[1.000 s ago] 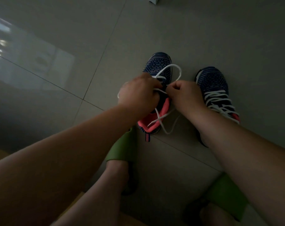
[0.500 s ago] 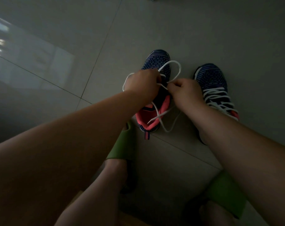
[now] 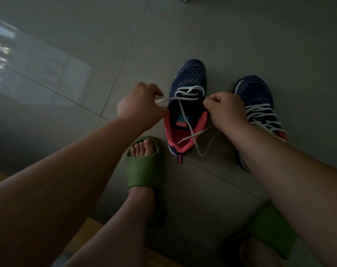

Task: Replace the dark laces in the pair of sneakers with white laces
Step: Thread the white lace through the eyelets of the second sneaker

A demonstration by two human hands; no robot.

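The left sneaker (image 3: pixel 187 105), navy knit with a coral lining, stands on the tiled floor (image 3: pixel 202 35) with its toe pointing away from the person and its mouth wide open, so the label on the tongue shows. A white lace (image 3: pixel 185 94) is threaded only through the eyelets nearest the toe, where it crosses once; its two free lengths run back over the open mouth, cross above the coral heel collar and trail onto the floor just behind the shoe. The left hand (image 3: pixel 139 105) sits just beside the sneaker's left edge, fingers curled, pinching a stretch of the white lace that runs taut across to the eyelets. The right hand (image 3: pixel 226 110) is fisted at the sneaker's right edge, touching the upper by the eyelets; it appears to grip the lace there, though the strand inside the fist is hidden. The two hands are apart, one on either side of the shoe. The right sneaker (image 3: pixel 257 99) stands just beside the first, partly covered by the right forearm, with white lacing criss-crossed up its whole front. Nearer the person, a foot in a green slide (image 3: pixel 144 166) rests on the floor by the left sneaker's heel, and a second green slide (image 3: pixel 269 228) shows under the right arm.
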